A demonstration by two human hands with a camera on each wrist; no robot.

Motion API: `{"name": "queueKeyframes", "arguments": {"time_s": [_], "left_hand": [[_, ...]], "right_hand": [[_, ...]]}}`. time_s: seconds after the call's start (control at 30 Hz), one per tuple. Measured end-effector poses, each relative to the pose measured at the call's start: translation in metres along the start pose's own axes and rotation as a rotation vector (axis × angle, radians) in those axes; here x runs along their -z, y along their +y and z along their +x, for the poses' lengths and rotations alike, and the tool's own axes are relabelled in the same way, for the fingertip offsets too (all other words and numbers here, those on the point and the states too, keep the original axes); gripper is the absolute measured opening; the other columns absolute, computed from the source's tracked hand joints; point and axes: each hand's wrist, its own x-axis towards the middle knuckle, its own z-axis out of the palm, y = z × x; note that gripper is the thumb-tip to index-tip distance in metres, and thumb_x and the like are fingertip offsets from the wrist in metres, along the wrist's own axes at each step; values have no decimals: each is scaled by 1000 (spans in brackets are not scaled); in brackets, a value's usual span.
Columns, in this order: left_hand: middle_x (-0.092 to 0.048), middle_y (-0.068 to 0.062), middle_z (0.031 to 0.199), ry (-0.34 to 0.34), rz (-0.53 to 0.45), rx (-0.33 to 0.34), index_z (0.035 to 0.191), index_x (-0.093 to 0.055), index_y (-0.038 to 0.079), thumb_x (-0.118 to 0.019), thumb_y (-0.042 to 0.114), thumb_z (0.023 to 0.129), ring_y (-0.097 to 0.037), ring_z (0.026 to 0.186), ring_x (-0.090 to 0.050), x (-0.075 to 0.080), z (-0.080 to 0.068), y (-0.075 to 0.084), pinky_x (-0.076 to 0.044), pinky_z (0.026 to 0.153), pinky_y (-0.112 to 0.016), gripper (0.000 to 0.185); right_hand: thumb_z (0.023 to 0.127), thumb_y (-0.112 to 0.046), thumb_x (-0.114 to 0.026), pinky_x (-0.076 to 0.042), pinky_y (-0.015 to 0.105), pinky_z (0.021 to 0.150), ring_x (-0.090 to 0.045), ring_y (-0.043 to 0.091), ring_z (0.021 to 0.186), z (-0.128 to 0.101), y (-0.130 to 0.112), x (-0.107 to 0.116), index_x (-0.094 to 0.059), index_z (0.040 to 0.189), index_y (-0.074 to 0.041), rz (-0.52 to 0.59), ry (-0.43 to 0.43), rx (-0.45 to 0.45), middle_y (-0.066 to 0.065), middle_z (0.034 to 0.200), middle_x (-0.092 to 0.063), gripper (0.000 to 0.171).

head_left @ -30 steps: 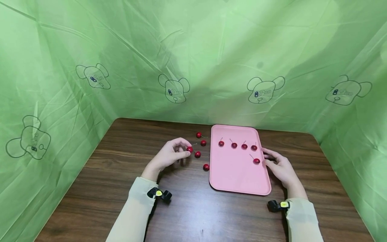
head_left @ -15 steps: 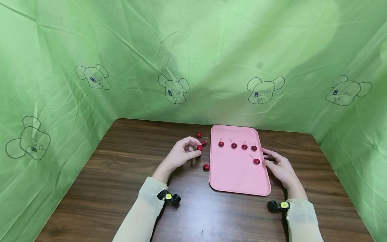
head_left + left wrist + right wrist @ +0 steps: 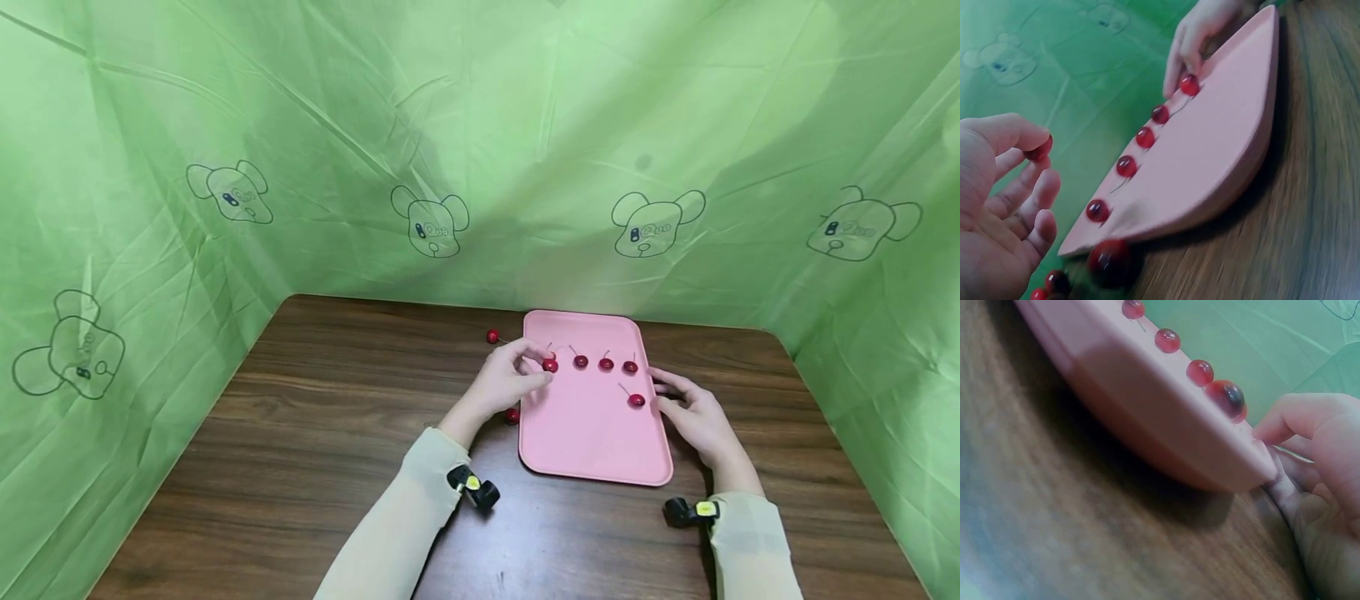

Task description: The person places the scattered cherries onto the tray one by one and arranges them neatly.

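Note:
A red cherry (image 3: 550, 366) with a stem is pinched between the thumb and fingertips of my left hand (image 3: 504, 382), held over the left side of a pink tray (image 3: 585, 442). In the left wrist view this cherry (image 3: 1040, 149) is partly covered by the fingers. On the tray, several cherries stand in a row near the far end, among them a cherry (image 3: 581, 362); a separate cherry (image 3: 636, 400) lies nearer the right rim. My right hand (image 3: 701, 423) holds the tray's right edge, its thumb at the rim in the right wrist view.
Left of the tray on the brown wooden table (image 3: 337, 400) lie a far cherry (image 3: 492, 336) and a cherry (image 3: 512, 416) against the tray's left edge. Others there are hidden behind my left hand. A green curtain (image 3: 525, 150) surrounds the table.
My left hand has moved right with the pinched cherry, from above the table's loose cherries to over the tray's left side. My right hand and the tray have stayed put.

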Motion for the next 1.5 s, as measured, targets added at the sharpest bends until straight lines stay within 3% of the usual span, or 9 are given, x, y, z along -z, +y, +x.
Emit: {"name": "queueKeyframes", "arguments": {"time_s": [0.2,0.33,0.47,0.67,0.97,1.27,1.5], "left_hand": [[-74,2,106,-16,58,16,118,-76,10,-83,10,93,-16,83,-65,-22,11,6,-51,71,-24,26],[-75,1,104,-19,56,25,118,-76,9,-83,8,92,-20,81,-65,-34,15,9,-51,67,-23,27],[-73,3,102,-18,48,66,115,-75,12,-85,8,91,-12,73,-64,-46,16,13,-52,61,-24,26],[-73,7,101,-12,119,91,110,-75,17,-88,12,91,-4,77,-63,-63,17,16,-52,72,-24,24],[-72,7,100,-75,133,106,109,-74,14,-88,9,90,-2,87,-65,-91,20,2,-55,85,-21,25],[-71,11,97,-57,234,99,108,-74,18,-90,12,89,-1,87,-63,-103,24,-1,-51,85,-20,25],[-70,12,92,-5,273,128,104,-74,22,-91,15,86,-2,82,-61,-108,24,-3,-49,80,-22,26]], "right_hand": [[109,-13,-67,-53,14,83,-65,-1,106,-1,1,1,-54,160,-4,-2,3,-2,28,141,-66,53],[109,-13,-67,-53,14,83,-66,0,106,-2,0,1,-54,159,-4,3,4,2,29,140,-66,53],[109,-12,-67,-53,13,83,-66,-1,106,-2,0,1,-54,159,-3,9,3,10,29,140,-67,53],[108,-11,-67,-53,13,83,-65,-2,106,-2,0,1,-55,159,-3,10,5,19,29,140,-67,53],[108,-11,-67,-51,11,85,-65,6,113,-4,-2,1,-56,158,-4,-8,18,22,27,139,-68,52],[110,-13,-65,-51,11,84,-63,-1,111,-2,0,1,-54,159,-4,-19,6,25,28,140,-67,52],[109,-14,-66,-51,11,85,-63,2,111,-1,-2,0,-56,159,-4,-12,7,29,27,138,-68,51]]}}
